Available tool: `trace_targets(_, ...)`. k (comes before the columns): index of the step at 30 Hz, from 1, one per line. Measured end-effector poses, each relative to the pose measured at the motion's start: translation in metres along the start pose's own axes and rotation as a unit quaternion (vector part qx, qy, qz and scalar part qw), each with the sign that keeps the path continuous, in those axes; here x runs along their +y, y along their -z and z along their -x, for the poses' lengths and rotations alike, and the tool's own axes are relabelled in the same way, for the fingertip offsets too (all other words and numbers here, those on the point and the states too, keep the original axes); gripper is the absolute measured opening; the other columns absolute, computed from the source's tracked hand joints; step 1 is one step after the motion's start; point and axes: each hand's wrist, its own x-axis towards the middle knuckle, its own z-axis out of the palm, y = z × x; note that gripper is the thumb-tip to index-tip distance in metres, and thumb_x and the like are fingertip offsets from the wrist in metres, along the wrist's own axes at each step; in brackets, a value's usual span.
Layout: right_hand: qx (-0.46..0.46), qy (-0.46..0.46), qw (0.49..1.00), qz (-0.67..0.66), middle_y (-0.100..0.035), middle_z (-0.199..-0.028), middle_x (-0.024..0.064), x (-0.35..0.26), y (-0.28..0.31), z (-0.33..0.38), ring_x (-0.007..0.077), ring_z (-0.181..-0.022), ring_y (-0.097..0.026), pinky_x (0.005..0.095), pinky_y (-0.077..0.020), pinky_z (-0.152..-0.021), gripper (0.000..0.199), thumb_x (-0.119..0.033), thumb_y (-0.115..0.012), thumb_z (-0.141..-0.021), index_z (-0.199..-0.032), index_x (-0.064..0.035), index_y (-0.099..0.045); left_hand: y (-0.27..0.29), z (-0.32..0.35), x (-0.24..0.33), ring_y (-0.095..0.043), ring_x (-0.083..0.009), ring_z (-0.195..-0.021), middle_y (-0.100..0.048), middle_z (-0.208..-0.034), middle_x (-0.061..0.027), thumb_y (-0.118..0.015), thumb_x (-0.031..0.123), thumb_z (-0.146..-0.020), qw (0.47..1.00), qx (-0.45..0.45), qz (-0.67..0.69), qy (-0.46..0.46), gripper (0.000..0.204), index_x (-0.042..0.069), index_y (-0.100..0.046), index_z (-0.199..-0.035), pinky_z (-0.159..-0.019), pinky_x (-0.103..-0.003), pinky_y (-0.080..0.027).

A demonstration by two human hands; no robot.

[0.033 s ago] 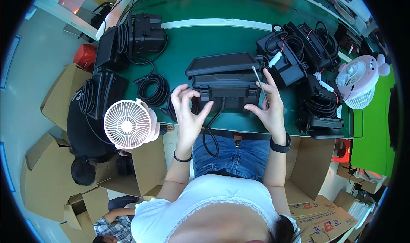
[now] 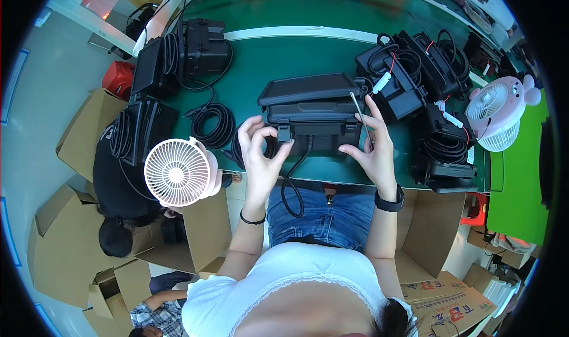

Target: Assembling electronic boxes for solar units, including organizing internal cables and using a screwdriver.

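A black plastic case [image 2: 317, 112] sits in front of me at the table's near edge, its lid down and tilted at the top. My left hand [image 2: 261, 150] is closed on its left front corner, thumb against the left latch [image 2: 284, 132]. A thin metal rod [image 2: 359, 113] slants up from between the fingers of my right hand [image 2: 376, 147], whose thumb touches the case's right front near the other latch. What the rod's lower end is like stays hidden in the palm. A black cable [image 2: 292, 186] leaves the case's front and loops below the table edge.
Several black cases with coiled cables stand right [image 2: 394, 82] and left [image 2: 204, 49] on the green table [image 2: 278, 55]. A coiled cable [image 2: 213, 125] lies by my left hand. Fans stand left [image 2: 178, 171] and right [image 2: 495, 103]. A person [image 2: 121, 183] bends over cardboard boxes [image 2: 207, 227] at left.
My left thumb has shifted slightly onto the left latch. The case, the rod and my right hand look the same.
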Motion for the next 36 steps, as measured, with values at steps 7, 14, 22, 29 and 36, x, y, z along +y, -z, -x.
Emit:
trace_targets(7,-0.002,0.006,1.000,0.010,-0.040,-0.154,0.0063,0.002,0.001,0.001,0.0053,-0.058,-0.040,0.0183,-0.0382,-0.049,0.065,-0.015,-0.089,-0.063,-0.118,-0.0103,-0.055,0.000,0.003,-0.002,-0.049,-0.0306,-0.123,-0.037,-0.144,-0.0159,-0.080,0.009,-0.076,0.982,-0.025,0.185,0.031,0.050,0.008,-0.062,-0.122,-0.102,-0.041,-0.043)
trace_targets(14,-0.001,-0.011,1.000,0.013,-0.038,-0.155,0.0063,-0.004,0.002,0.002,0.0063,-0.058,-0.041,0.0191,-0.0387,-0.049,0.065,-0.014,-0.090,-0.063,-0.119,-0.0108,-0.057,-0.001,-0.008,0.000,-0.052,-0.0296,-0.123,-0.038,-0.143,-0.0150,-0.077,0.001,-0.076,0.995,-0.003,0.087,-0.055,0.036,0.007,-0.060,-0.107,-0.098,-0.039,-0.045)
trace_targets(22,0.121,0.008,0.986,0.117,-0.049,-0.113,0.0050,-0.014,0.001,0.018,0.0092,-0.059,-0.046,0.0238,-0.0399,-0.049,0.046,-0.011,-0.086,-0.071,-0.111,-0.0078,-0.065,-0.009,-0.004,-0.003,-0.051,-0.0332,-0.124,-0.036,-0.142,-0.0173,-0.074,-0.003,-0.079,0.995,0.005,0.030,-0.091,0.035,0.008,-0.050,-0.103,-0.097,-0.040,-0.046)
trace_targets(29,0.051,-0.076,0.994,0.052,-0.053,-0.100,0.0021,-0.026,0.003,0.018,0.0038,-0.055,-0.038,0.0208,-0.0325,-0.048,0.028,-0.008,-0.081,-0.075,-0.100,-0.0050,-0.068,-0.014,0.000,-0.006,-0.044,-0.0334,-0.132,-0.029,-0.146,-0.0171,-0.070,-0.008,-0.081,0.995,0.003,0.080,-0.056,0.037,0.009,-0.048,-0.106,-0.101,-0.036,-0.047)
trace_targets(36,0.006,-0.064,0.992,-0.105,-0.053,-0.097,-0.0003,-0.020,0.000,0.013,0.0013,-0.054,-0.030,0.0173,-0.0253,-0.050,0.027,-0.001,-0.074,-0.079,-0.105,-0.0069,-0.069,-0.013,-0.001,-0.005,-0.044,-0.0338,-0.132,-0.029,-0.146,-0.0169,-0.069,-0.009,-0.081,0.995,-0.004,0.078,-0.057,0.036,0.008,-0.047,-0.105,-0.101,-0.036,-0.048)
